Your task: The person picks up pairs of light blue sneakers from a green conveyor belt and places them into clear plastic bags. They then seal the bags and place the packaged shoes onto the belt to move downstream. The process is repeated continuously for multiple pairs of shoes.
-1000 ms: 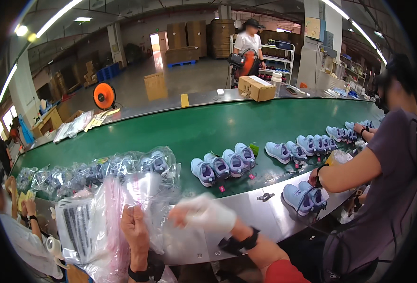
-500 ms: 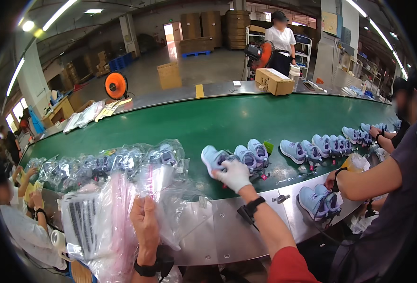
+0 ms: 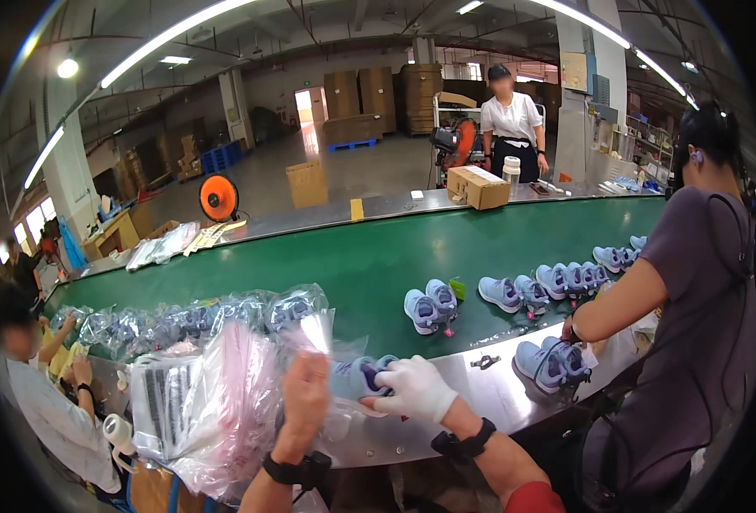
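Observation:
My left hand (image 3: 306, 398) is closed on the upper part of a clear plastic bag (image 3: 316, 328), somewhat smeared by motion. In my white-gloved right hand (image 3: 415, 390) is a pair of light blue sneakers (image 3: 354, 378), gripped by the heel side, toes pointing left at the bag. Whether the toes are inside the bag or just behind it I cannot tell. Under and left of my left hand lies a heap of clear bags (image 3: 234, 389) with pinkish edges. Farther along the green belt (image 3: 369, 256) stands another pair of light blue sneakers (image 3: 430, 306) with a green tag.
Bagged shoes (image 3: 185, 318) line the belt's left side. More unbagged sneakers (image 3: 557, 282) stand to the right. A co-worker in a dark shirt (image 3: 685, 342) handles a pair (image 3: 550, 363) on the metal edge at my right; another person (image 3: 49, 393) works at left. A cardboard box (image 3: 478, 187) sits across the belt.
My right hand has lifted the nearest pair off the belt and brought it left and toward me, beside the bag. My left hand has shifted slightly right with the bag.

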Demonstrator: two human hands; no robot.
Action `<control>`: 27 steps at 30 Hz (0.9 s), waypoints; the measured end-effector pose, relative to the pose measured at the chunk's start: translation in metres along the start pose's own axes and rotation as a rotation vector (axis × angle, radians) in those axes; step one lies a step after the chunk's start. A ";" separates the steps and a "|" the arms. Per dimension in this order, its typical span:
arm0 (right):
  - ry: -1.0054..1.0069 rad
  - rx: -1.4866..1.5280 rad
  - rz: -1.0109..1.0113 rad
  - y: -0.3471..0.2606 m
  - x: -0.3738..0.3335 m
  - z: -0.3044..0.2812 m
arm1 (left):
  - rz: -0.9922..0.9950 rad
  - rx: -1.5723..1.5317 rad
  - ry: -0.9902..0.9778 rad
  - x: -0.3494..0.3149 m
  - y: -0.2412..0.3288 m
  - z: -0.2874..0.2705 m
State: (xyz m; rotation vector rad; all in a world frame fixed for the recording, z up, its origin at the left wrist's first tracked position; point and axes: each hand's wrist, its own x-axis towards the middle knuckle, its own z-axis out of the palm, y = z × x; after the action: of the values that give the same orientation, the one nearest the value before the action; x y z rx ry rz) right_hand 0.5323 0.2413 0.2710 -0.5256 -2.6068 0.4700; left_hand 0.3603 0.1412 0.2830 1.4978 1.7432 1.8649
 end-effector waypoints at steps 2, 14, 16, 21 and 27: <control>-0.022 -0.232 -0.010 -0.017 -0.001 0.014 | 0.025 0.071 -0.148 -0.013 0.009 0.019; 0.097 -0.123 -0.590 -0.040 -0.007 0.072 | 0.217 0.121 -0.456 0.013 0.005 0.032; 0.092 0.199 -0.386 -0.011 -0.008 0.099 | 0.112 0.230 -0.752 0.002 0.060 0.040; 0.067 0.032 0.048 -0.013 0.002 0.054 | -0.086 0.367 -0.328 -0.014 0.027 -0.014; 0.193 0.195 0.199 -0.013 0.006 0.066 | 0.219 0.209 -0.551 -0.071 0.023 0.036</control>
State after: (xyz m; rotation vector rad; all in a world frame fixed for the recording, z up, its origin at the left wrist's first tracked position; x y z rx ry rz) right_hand 0.4922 0.2174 0.2228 -0.7286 -2.3065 0.6935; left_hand 0.4321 0.1076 0.2579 2.1025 1.5821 1.1927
